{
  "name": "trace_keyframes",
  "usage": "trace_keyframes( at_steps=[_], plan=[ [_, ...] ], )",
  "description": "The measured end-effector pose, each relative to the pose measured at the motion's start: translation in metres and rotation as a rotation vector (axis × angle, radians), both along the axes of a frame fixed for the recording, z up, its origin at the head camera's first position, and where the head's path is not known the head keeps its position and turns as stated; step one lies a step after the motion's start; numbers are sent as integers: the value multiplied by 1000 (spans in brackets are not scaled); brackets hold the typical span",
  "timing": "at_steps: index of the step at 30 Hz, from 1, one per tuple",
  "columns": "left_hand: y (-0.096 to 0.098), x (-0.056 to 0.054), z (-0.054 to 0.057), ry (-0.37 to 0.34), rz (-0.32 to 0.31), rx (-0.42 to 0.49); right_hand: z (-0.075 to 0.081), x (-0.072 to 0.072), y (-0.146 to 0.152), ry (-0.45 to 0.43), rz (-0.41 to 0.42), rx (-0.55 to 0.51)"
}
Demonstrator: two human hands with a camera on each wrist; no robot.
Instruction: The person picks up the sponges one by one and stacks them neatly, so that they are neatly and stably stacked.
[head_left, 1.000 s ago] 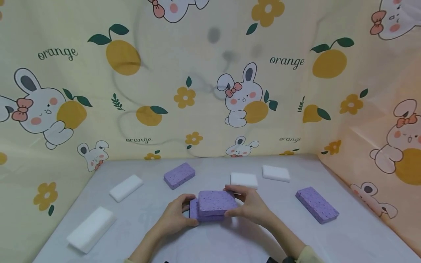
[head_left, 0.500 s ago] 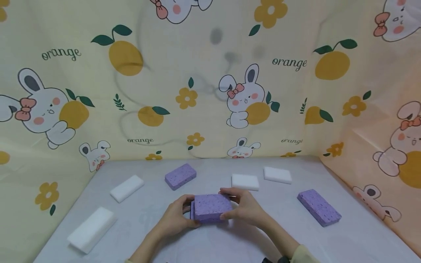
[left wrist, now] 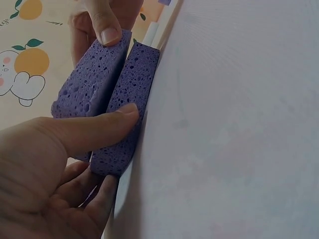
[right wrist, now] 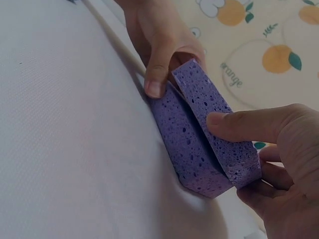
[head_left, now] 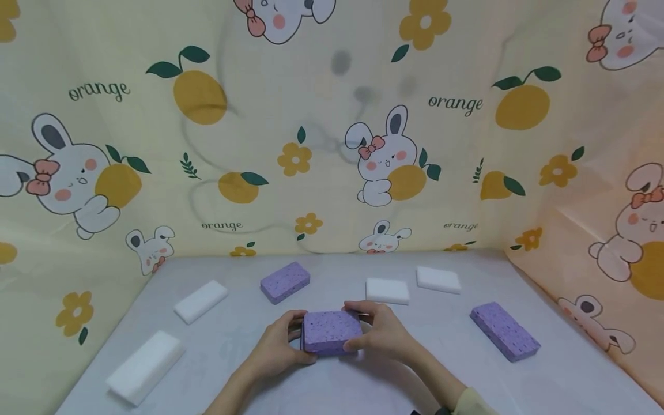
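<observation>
Two purple sponges lie one over the other in front of me, at the middle of the table. My right hand (head_left: 381,329) pinches the upper sponge (head_left: 332,327) by its right end, thumb on the near long side. The lower sponge (left wrist: 124,107) rests on the table, and my left hand (head_left: 277,344) grips its left end between thumb and fingers. In the right wrist view a narrow dark gap runs between the upper sponge (right wrist: 214,124) and the lower sponge (right wrist: 182,142). From the head view the upper one covers most of the lower one.
Another purple sponge (head_left: 285,282) lies at the back left, and one more purple sponge (head_left: 505,331) at the right. White sponge blocks sit around: one near left (head_left: 145,368), one far left (head_left: 201,301), two at the back right (head_left: 387,290). Patterned cloth walls (head_left: 321,75) enclose the table.
My right hand has brought the upper sponge left and slightly down, so it now lines up more closely over the lower one. My left hand has stayed nearly in place.
</observation>
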State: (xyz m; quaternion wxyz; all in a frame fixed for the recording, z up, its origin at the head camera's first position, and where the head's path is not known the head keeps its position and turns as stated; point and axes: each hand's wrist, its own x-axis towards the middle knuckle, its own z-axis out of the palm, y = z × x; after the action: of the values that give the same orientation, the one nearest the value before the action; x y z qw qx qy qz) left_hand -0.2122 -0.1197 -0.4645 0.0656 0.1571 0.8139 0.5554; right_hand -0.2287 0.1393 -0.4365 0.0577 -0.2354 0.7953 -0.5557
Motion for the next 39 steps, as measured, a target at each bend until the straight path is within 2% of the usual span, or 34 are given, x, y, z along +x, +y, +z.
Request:
trace_keyframes(
  at_steps=[5,14,25,39],
  plan=[
    [-1,1,0,-7,1,-10,-1,0,-2,16,-7,10],
    [-3,1,-3,-16,9,-14,-7,-2,-7,115,-2,67],
    [-3,-1,-2,-20,2,-10,-7,-7,-4,28,16,81],
    [-8,-4,-3,-30,-30,15,-8,-11,-3,40,27,111]
  ],
)
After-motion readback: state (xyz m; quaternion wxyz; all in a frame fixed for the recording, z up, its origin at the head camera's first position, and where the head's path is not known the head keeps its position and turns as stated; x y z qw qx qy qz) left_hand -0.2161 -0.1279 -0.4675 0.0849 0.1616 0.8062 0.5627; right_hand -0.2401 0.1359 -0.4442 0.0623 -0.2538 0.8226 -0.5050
